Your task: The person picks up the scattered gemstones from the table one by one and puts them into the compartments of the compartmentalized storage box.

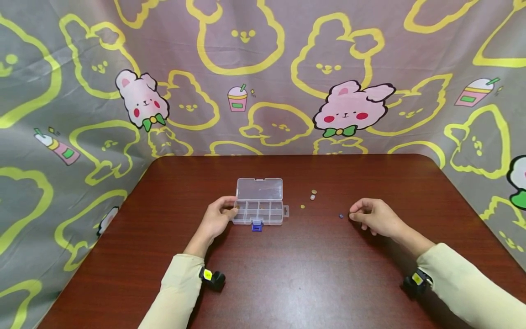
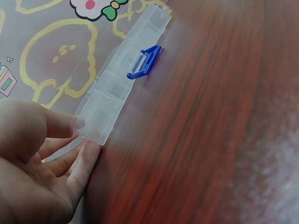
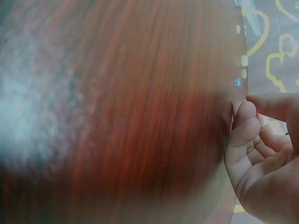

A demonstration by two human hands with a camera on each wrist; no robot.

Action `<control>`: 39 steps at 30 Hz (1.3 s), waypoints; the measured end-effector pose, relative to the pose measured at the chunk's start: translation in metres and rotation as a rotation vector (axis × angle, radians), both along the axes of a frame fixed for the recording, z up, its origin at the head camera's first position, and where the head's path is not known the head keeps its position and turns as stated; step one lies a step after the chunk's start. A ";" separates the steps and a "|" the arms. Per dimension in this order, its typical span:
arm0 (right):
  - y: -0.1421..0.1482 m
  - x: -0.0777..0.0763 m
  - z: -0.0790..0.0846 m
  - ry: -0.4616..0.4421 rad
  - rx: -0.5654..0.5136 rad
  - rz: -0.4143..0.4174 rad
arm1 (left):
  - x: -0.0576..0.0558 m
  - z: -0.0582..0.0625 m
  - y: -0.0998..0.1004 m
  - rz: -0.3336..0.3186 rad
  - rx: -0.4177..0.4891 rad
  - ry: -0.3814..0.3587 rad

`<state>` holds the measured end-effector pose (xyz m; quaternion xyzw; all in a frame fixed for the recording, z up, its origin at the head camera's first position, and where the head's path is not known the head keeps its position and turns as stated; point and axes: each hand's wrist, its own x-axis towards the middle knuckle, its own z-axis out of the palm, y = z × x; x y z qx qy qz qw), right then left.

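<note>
A clear plastic compartment box [image 1: 276, 220] with a blue latch [image 1: 256, 226] lies with its lid [image 1: 260, 189] raised at the back. My left hand [image 1: 218, 215] grips its left end between thumb and fingers; the left wrist view shows the thumb against the end wall. A few tiny pieces lie in its compartments, too small to name. To the right, my right hand [image 1: 377, 218] hovers low over the table and pinches a small dark piece [image 1: 350, 214], mostly hidden by the fingertips. A small blue piece [image 1: 341, 216] lies just left of those fingertips.
Between box and right hand lie a yellow piece [image 1: 302, 206], a white piece [image 1: 312, 197] and a tan round piece [image 1: 314, 191]. They rest on the dark wooden table [image 1: 287, 274]. A patterned curtain [image 1: 271, 82] hangs behind the table and along both sides.
</note>
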<state>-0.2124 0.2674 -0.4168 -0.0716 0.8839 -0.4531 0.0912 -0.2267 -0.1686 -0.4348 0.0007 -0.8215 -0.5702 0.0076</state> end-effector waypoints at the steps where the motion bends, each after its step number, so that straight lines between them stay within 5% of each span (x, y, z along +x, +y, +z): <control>1: 0.000 0.000 0.000 0.000 -0.004 -0.002 | 0.000 0.000 0.000 0.000 0.001 0.000; 24: -0.017 -0.005 0.002 0.022 -0.060 -0.013 | 0.000 0.001 0.001 0.000 0.013 0.004; 39: -0.042 -0.011 0.002 0.049 -0.070 0.051 | 0.000 -0.001 0.000 0.005 0.010 0.009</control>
